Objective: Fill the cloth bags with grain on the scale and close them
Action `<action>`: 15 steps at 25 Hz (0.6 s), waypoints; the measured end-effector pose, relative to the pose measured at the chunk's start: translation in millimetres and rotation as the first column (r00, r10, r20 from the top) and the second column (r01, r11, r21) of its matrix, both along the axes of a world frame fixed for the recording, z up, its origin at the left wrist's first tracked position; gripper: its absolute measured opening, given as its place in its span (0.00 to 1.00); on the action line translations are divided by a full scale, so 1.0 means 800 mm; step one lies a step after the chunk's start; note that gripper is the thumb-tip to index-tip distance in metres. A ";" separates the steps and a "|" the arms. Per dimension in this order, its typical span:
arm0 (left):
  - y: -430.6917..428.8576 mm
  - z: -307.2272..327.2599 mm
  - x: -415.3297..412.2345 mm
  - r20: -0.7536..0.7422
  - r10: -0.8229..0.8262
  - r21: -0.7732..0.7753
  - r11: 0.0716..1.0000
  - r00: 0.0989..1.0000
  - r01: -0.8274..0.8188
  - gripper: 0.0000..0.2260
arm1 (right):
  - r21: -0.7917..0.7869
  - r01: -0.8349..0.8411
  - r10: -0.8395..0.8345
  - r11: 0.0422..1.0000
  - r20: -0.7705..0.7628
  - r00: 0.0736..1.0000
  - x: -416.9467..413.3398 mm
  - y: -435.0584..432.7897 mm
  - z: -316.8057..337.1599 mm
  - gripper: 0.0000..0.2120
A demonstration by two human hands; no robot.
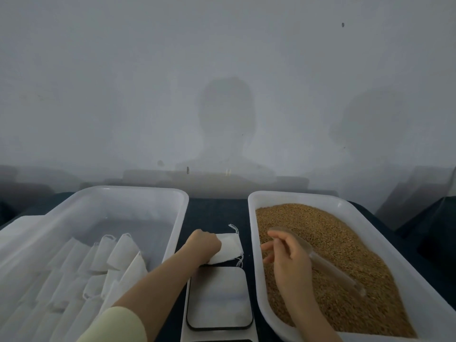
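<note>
Grip check: found left hand (204, 244) clenched on cloth bag (230, 250) mid-frame by scale (219, 297), for filling; right hand (288, 255) released above scoop (333, 270).

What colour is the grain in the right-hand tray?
Golden-brown grain, clearest in the head view.

A plain, pale grey wall (111, 70) fills the upper half of the view in dim, even light. It has a soft shadow (225, 114) shaped like a head and shoulders at its middle and a fainter, broader shadow patch (370, 119) to the right. The paint carries a few small dark marks (one speck (342, 24) high on the right, a smudge (188, 170) low near the centre). Below the wall runs the bench (217, 211), its surface dark and nearly black, and its far edge meets blurred grey shadows along the wall's foot.
</note>
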State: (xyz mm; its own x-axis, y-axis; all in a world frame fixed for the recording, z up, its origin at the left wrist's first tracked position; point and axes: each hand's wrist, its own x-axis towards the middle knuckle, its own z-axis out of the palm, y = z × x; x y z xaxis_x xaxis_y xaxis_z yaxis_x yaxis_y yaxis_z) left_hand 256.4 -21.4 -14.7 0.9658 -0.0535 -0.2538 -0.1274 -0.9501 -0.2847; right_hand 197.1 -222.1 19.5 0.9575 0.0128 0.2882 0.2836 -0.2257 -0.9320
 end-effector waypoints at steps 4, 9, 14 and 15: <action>-0.010 -0.003 -0.004 -0.021 0.033 -0.219 0.975 0.999 -0.037 0.15 | -0.003 0.012 -0.012 1.000 -0.006 1.000 0.003 0.001 -0.003 0.09; -0.022 0.004 0.000 -0.125 0.105 -0.114 0.986 0.987 -0.119 0.14 | -0.012 0.016 -0.016 1.000 0.005 1.000 0.005 0.002 -0.005 0.10; -0.012 0.022 0.001 0.134 0.324 -0.461 0.857 0.937 -0.230 0.09 | -0.032 0.016 -0.015 0.999 0.011 1.000 0.006 0.002 -0.006 0.10; -0.007 0.032 -0.001 0.180 0.403 -0.604 0.766 0.897 -0.222 0.07 | -0.037 0.014 -0.014 0.999 0.001 1.000 0.006 0.002 -0.007 0.10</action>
